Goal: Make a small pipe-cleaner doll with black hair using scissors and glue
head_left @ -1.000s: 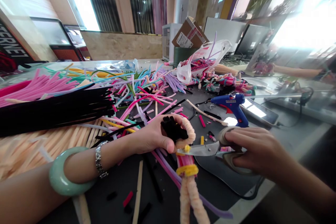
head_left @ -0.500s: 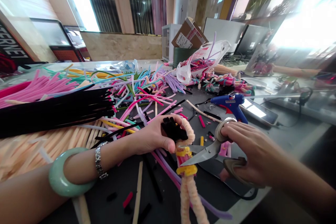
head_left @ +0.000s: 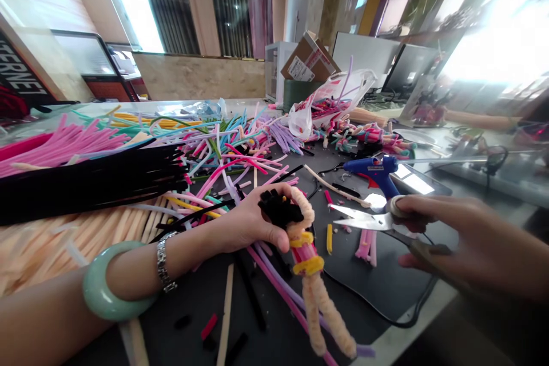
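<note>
A pipe-cleaner doll (head_left: 306,257) hangs legs down from my left hand (head_left: 253,220), whose thumb and fingers close round its black-haired head. Its body is pink with yellow bands, and its arm and legs are peach. My right hand (head_left: 446,234) grips a pair of scissors (head_left: 377,220) by the handles, with the blades parted and pointing left, apart from the doll. Small pink pipe-cleaner pieces (head_left: 366,246) lie just below the blades. A yellow piece (head_left: 329,238) rests between the doll and the scissors.
Behind the scissors lie a blue glue gun (head_left: 375,168) and a phone (head_left: 416,178). Black pipe cleaners (head_left: 90,183) and peach ones (head_left: 86,251) are heaped at left. Finished-looking figures (head_left: 369,134) lie near a plastic bag (head_left: 338,94). A black cable (head_left: 377,314) crosses the table front.
The scissors have moved right, away from the doll's body, and their blades have turned. The doll has tilted slightly, its legs swinging right and up.
</note>
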The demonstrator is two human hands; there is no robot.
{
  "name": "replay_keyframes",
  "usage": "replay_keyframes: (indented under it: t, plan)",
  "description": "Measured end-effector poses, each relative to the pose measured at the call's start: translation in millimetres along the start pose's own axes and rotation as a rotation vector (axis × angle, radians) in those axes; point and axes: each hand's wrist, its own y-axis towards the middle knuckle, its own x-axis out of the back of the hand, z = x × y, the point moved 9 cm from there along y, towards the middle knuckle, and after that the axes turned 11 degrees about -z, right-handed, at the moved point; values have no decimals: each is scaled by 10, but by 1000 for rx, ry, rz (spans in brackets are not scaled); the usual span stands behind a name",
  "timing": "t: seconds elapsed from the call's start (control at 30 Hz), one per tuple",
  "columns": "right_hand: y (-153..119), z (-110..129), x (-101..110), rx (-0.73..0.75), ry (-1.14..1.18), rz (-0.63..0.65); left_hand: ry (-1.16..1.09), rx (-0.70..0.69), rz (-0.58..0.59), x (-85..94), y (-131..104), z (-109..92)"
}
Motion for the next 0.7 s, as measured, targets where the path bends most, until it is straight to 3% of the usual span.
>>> replay_keyframes:
  t: [0.13, 0.27, 0.37, 0.5, 0.6, 0.7]
  plan:
    - [-9, -140, -63, -37, -131, 0, 68, -78, -67, 49, -7, -68]
    - [-21, -104, -325, -117, -133, 55, 168, -104, -147, 94, -19, -110]
    - [-8, 102, -390, -86, -83, 30, 211, -133, -143, 64, -29, -157]
    - [65, 524, -77, -4, -15, -258, 291, -172, -143, 34, -45, -196]
    - [140, 830, -6, 42, 119, -301, 333, -187, -168, 42, -63, -200]
    - [234, 1040, -81, 87, 149, -271, 352, -206, -173, 45, -77, -202]
